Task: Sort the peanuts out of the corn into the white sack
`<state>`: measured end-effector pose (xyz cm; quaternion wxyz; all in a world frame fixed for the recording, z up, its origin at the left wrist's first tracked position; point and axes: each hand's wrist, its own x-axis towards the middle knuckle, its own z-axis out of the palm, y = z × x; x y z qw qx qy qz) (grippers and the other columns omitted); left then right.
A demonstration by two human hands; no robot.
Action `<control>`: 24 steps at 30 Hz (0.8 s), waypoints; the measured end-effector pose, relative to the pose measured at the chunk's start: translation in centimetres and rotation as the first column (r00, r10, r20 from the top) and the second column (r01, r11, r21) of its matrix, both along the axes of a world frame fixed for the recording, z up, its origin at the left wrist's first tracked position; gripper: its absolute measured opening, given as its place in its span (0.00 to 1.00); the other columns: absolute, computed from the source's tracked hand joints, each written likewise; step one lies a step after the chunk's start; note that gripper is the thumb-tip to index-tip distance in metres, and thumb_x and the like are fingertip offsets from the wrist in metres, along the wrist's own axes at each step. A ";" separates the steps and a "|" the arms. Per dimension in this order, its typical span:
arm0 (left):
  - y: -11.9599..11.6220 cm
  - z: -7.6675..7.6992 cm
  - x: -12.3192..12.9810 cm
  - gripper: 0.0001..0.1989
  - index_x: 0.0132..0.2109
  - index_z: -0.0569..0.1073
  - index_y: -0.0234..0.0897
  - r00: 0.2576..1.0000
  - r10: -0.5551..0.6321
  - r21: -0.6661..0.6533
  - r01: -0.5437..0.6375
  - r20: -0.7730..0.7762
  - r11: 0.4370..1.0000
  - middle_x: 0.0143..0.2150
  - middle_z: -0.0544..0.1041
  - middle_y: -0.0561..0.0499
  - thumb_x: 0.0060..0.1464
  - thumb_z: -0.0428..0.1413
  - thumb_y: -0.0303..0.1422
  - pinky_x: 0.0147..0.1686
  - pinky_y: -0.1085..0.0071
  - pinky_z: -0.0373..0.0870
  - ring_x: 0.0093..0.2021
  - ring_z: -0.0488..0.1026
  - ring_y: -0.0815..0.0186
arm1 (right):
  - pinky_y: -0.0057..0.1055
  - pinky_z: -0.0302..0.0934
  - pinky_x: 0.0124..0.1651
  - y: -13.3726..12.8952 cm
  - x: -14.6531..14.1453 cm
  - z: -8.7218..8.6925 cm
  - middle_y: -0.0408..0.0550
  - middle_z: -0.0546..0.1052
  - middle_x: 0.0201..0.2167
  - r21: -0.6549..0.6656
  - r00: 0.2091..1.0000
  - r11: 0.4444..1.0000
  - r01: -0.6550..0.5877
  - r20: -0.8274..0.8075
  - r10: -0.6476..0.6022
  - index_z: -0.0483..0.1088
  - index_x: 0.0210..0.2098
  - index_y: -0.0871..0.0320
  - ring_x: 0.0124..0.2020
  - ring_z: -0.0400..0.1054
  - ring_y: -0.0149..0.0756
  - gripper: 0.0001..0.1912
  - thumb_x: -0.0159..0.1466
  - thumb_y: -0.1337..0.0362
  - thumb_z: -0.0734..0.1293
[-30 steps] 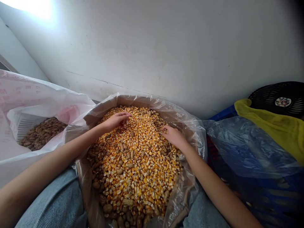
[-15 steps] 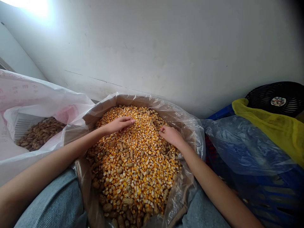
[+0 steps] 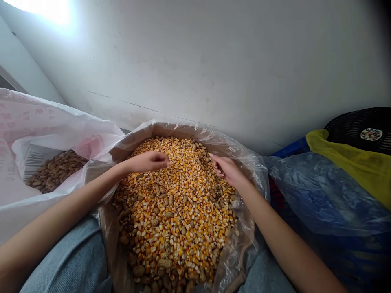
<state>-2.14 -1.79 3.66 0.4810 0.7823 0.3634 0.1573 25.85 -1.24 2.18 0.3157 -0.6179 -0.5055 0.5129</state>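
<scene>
Moved: right hand (image 3: 227, 171) further up the pile, fingers curled down among the grain | left hand (image 3: 148, 161) loosely cupped at the surface, grip unclear | Dried corn kernels (image 3: 175, 219) and peanuts (image 3: 165, 263): in clear plastic liner (image 3: 250, 171) | Beside: more peanuts (image 3: 56, 173), white sack (image 3: 61, 126)
</scene>
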 end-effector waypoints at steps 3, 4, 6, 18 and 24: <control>-2.0 0.6 -0.3 0.11 0.36 0.70 0.39 0.929 -0.151 0.223 0.236 -0.339 0.946 0.24 0.70 0.56 0.51 0.47 0.39 0.25 0.78 0.56 0.24 0.65 0.72 | 0.25 0.43 0.20 1.3 -0.4 -0.9 0.42 0.63 0.15 0.105 0.794 0.972 -0.210 0.599 0.107 0.64 0.20 0.59 0.17 0.53 0.27 0.13 0.51 0.55 0.62; -2.5 0.6 -0.4 0.11 0.38 0.69 0.41 0.892 -0.162 0.258 0.289 -0.422 0.922 0.25 0.71 0.56 0.51 0.47 0.39 0.25 0.78 0.56 0.23 0.65 0.72 | 0.25 0.44 0.21 1.6 -0.5 -1.0 0.43 0.65 0.16 0.095 0.682 0.958 -0.270 0.722 0.121 0.66 0.22 0.58 0.19 0.56 0.29 0.11 0.52 0.57 0.62; -3.2 0.3 -0.4 0.11 0.40 0.68 0.44 0.840 -0.163 0.293 0.353 -0.518 0.888 0.25 0.72 0.55 0.51 0.47 0.39 0.24 0.77 0.55 0.23 0.66 0.71 | 0.26 0.46 0.23 2.1 -0.6 -1.4 0.44 0.70 0.21 0.041 0.536 0.935 -0.352 0.828 0.166 0.68 0.27 0.56 0.22 0.60 0.32 0.09 0.53 0.58 0.61; -2.4 -0.5 -0.3 0.10 0.34 0.68 0.37 0.995 -0.092 -0.119 0.087 -0.038 0.989 0.27 0.68 0.54 0.50 0.49 0.39 0.27 0.78 0.58 0.28 0.64 0.72 | 0.25 0.49 0.25 0.8 -0.7 -1.2 0.47 0.74 0.31 -0.130 0.442 0.906 -0.402 0.839 0.317 0.68 0.35 0.55 0.30 0.65 0.34 0.12 0.55 0.57 0.60; -1.9 -0.8 -0.6 0.08 0.29 0.64 0.33 0.719 0.519 -0.696 -0.069 0.463 0.715 0.24 0.61 0.54 0.52 0.46 0.33 0.19 0.80 0.58 0.22 0.58 0.75 | 0.25 0.51 0.27 0.9 0.0 -2.2 0.47 0.73 0.32 -0.140 0.425 0.916 -0.376 0.852 0.305 0.66 0.30 0.57 0.32 0.66 0.35 0.08 0.56 0.61 0.59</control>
